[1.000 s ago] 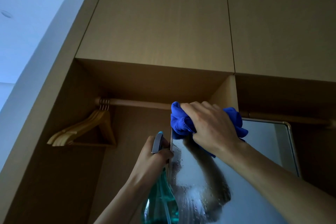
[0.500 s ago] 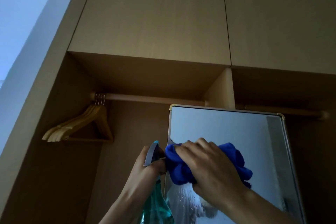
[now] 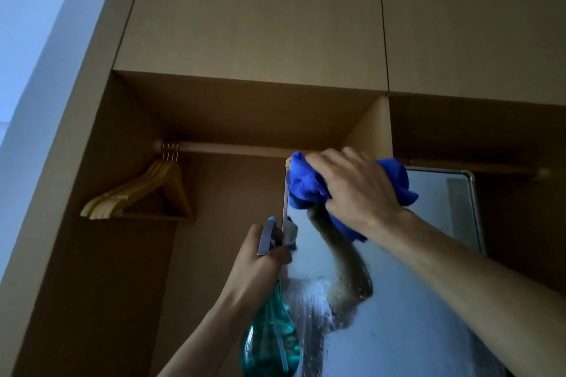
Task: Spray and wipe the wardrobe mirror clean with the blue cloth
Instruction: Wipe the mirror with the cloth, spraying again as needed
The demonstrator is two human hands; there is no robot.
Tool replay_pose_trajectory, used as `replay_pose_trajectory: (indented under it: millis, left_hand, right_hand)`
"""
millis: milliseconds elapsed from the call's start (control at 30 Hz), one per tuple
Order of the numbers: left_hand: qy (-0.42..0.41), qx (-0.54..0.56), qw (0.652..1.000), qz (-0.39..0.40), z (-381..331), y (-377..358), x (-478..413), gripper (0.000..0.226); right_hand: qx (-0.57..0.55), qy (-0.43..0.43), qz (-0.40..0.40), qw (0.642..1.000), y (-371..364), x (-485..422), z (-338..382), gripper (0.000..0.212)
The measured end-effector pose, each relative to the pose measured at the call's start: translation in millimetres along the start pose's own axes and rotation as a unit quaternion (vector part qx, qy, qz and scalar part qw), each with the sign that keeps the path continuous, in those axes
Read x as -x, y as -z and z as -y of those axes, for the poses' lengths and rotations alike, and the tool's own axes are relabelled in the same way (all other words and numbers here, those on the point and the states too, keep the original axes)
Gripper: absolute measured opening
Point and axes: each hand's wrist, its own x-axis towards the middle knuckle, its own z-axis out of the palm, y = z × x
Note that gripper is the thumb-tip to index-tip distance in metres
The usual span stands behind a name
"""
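Currently the blue cloth is clutched in the curled fingers of the right hand and pressed on the mirror at its 10 o'clock corner. At 7 o'clock from it, the spray bottle is gripped by the left hand.

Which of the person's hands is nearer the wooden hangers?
Left. The left hand is below-right of the hangers; the right hand, gripping the blue cloth, is farther right.

Wooden hangers hang bunched at the left end of a wooden rail.
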Motion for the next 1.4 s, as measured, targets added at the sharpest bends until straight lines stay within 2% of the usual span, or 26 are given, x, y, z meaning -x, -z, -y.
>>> replay_pose_trajectory:
  millis: [233, 400, 600, 700, 900, 1067, 1200, 1333, 1400]
  left_hand:
    - [-0.012, -0.039, 0.999, -0.004, 5, -4, 7, 0.021]
    - [-0.012, -0.042, 0.999, -0.02, 14, -10, 9, 0.014]
    - [-0.026, -0.034, 0.999, -0.029, 17, -17, 17, 0.014]
    - [-0.032, -0.029, 0.999, -0.026, 16, -19, 22, 0.013]
    - [-0.03, -0.017, 0.999, -0.036, 11, -26, 27, 0.008]
    - [-0.02, -0.009, 0.998, -0.054, 3, -33, 22, 0.01]
    - [-0.026, -0.012, 0.997, -0.072, -8, -40, 16, 0.023]
    - [-0.036, -0.019, 0.996, -0.079, -19, -47, 6, 0.019]
    - [-0.042, -0.017, 0.995, -0.087, -21, -51, 4, 0.025]
  right_hand:
    - [0.001, 0.003, -0.032, 0.999, -4, -4, -18, 0.056]
    - [-0.052, 0.028, 0.005, 0.998, -10, 27, -18, 0.048]
    - [-0.066, 0.04, 0.037, 0.996, -29, 83, -5, 0.063]
    - [-0.067, 0.039, 0.042, 0.996, -32, 94, -1, 0.063]
    - [-0.056, 0.038, 0.034, 0.997, -29, 86, -4, 0.067]
    - [-0.031, 0.029, -0.006, 0.999, -17, 57, -27, 0.057]
    - [-0.008, 0.004, -0.03, 1.0, -4, 25, -58, 0.057]
    - [-0.01, -0.002, -0.03, 0.999, 1, 13, -77, 0.058]
    - [-0.023, 0.009, -0.017, 1.0, 0, 17, -78, 0.059]
